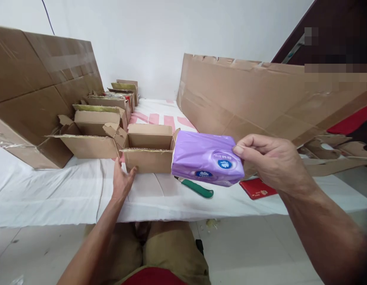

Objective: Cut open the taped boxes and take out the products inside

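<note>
A purple pack of tissues (198, 152) hangs over the table, tilted a little. My right hand (263, 162) pinches its right end between thumb and fingers. At the left front corner of a small open cardboard box (149, 161) is my left hand (123, 180), thumb on the front wall and fingers around the left side. The box's flaps stand up, and the part of its inside that shows is bare cardboard. Just below the tissue pack lies a green utility knife (198, 188), its tip pointing left. A red packet (256, 189) rests near my right wrist, partly hidden by it.
More open small boxes (88, 147) form a row towards the wall on the left. Large cardboard boxes (32, 99) stand behind them. A tall cardboard panel (231, 91) rises on the right. White cloth with pink print (67, 198) covers the table, whose front edge is near me.
</note>
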`<state>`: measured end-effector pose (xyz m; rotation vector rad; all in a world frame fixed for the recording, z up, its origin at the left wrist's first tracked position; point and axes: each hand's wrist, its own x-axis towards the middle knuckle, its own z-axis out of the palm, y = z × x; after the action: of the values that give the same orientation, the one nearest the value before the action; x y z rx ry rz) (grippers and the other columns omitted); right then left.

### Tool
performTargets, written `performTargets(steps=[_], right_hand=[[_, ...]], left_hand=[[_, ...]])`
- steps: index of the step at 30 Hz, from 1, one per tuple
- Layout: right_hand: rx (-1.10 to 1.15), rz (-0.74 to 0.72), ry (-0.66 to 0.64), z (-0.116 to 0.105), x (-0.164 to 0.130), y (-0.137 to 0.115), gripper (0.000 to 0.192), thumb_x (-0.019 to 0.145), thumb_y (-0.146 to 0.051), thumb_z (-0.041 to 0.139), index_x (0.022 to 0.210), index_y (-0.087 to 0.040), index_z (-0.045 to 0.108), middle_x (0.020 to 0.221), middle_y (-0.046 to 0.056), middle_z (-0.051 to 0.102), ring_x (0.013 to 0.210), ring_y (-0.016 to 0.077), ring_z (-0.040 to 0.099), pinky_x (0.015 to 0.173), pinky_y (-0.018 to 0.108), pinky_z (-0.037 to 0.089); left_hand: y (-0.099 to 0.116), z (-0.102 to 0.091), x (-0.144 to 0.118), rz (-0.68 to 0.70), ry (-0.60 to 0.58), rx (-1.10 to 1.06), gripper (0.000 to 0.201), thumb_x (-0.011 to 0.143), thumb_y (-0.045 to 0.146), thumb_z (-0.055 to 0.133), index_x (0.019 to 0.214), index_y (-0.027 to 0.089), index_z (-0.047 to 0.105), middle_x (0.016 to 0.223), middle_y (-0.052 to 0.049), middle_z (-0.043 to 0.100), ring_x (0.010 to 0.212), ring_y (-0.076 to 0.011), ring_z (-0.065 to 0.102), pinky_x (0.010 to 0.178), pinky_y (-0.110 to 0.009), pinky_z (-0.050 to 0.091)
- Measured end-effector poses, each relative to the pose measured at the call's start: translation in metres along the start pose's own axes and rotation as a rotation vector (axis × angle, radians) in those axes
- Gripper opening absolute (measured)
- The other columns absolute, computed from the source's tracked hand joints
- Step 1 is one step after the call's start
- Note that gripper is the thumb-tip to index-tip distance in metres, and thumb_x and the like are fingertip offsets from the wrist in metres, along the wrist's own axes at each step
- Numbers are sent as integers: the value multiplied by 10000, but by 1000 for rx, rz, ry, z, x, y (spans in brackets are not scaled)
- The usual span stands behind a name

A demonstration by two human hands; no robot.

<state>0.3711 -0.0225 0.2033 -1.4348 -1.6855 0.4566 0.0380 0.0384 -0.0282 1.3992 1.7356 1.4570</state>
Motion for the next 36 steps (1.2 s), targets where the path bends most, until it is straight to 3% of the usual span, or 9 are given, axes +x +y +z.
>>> performTargets(steps=[4,7,11,15,18,22,25,27,36], right_hand=[[10,-17,-51,1,-10,8,354,820,-463,770,612,-210,635,562,-2,586,525,141,535,521,277,437],[54,-37,-122,13,-14,13,362,839,-476,773,627,-216,637,552,-12,561,529,146,529,505,270,425],[117,-120,-220,39,-18,11,365,890,-469,727,646,-222,615,593,-27,545,550,131,515,525,251,439],[95,-238,-268,62,-28,10,285,935,-405,674,717,-229,618,654,-20,591,603,140,548,601,268,480],[140,-290,-275,76,-36,14,274,979,-372,639,747,-228,613,696,-7,632,654,153,591,668,289,506],[343,-233,-300,92,-40,25,310,970,-537,680,1003,-229,685,1026,65,741,964,221,693,849,344,550],[508,-133,-488,103,-39,31,700,862,-713,731,1372,-252,600,1356,129,677,1241,304,652,992,433,546],[586,-91,-542,109,-38,32,772,805,-702,794,1396,-250,588,1324,127,696,1224,316,667,984,448,563],[684,-112,-295,111,-33,19,715,739,-515,924,1338,-281,611,1245,78,744,1141,286,707,965,437,606]], left_hand=[[9,-28,-52,10,176,-74,621,886,449,710,1433,219,526,1404,-160,630,1353,-339,579,1200,-570,392],[25,-40,-86,-77,-95,-272,528,885,550,724,1299,232,646,1379,-147,667,1298,-335,627,1145,-544,468],[58,-38,-96,-214,-427,-691,892,764,733,771,1474,253,521,1480,-184,613,1360,-373,605,1058,-517,556],[86,-39,-96,-291,-517,-843,965,769,710,778,1552,270,424,1474,-185,622,1333,-375,629,1031,-517,579],[92,-47,-97,-288,-462,-860,904,766,552,826,1531,269,437,1437,-168,651,1289,-363,662,1017,-504,592],[91,-57,-92,-190,-355,-860,894,735,458,864,1504,288,440,1450,-148,650,1301,-356,659,1010,-488,605],[94,-60,-85,-81,-346,-849,855,774,439,851,1512,309,440,1523,-136,602,1329,-349,644,1016,-480,609],[98,-60,-79,11,-392,-831,812,811,429,835,1523,328,457,1556,-119,580,1355,-347,628,1027,-474,609],[122,-58,-47,323,-412,-763,571,927,257,768,1467,354,609,1561,-74,589,1476,-293,523,1158,-432,529]])
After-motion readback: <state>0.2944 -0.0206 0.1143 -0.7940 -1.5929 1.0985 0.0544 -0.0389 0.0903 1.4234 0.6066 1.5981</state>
